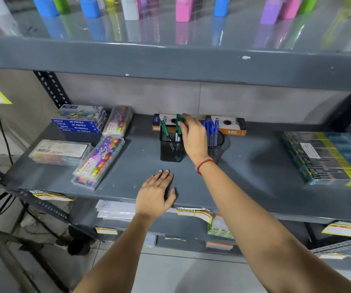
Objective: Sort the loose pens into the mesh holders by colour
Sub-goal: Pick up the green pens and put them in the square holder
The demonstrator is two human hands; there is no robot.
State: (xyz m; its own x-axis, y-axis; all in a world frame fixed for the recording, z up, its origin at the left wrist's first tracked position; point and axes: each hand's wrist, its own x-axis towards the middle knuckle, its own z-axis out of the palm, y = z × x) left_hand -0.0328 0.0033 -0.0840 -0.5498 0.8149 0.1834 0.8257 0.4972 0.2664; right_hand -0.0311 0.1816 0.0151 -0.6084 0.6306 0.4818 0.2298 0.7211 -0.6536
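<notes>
A square black mesh holder (170, 150) stands mid-shelf with green pens (165, 129) leaning in it. My right hand (193, 136) reaches over its right side, fingers closed around the tops of green pens (178, 123) that stand in the holder. Just right of it, partly hidden by my hand and wrist, a round black mesh holder (218, 144) carries several blue pens (210, 130). My left hand (155, 195) lies flat, palm down, on the grey shelf (244, 176) near its front edge, holding nothing.
Oil pastel boxes (79, 123) and clear crayon cases (99, 161) sit at the left. Two pen cartons (229, 125) lie behind the holders. A wrapped pencil pack (326, 157) lies at the right. Coloured bottles (183, 9) stand on the shelf above.
</notes>
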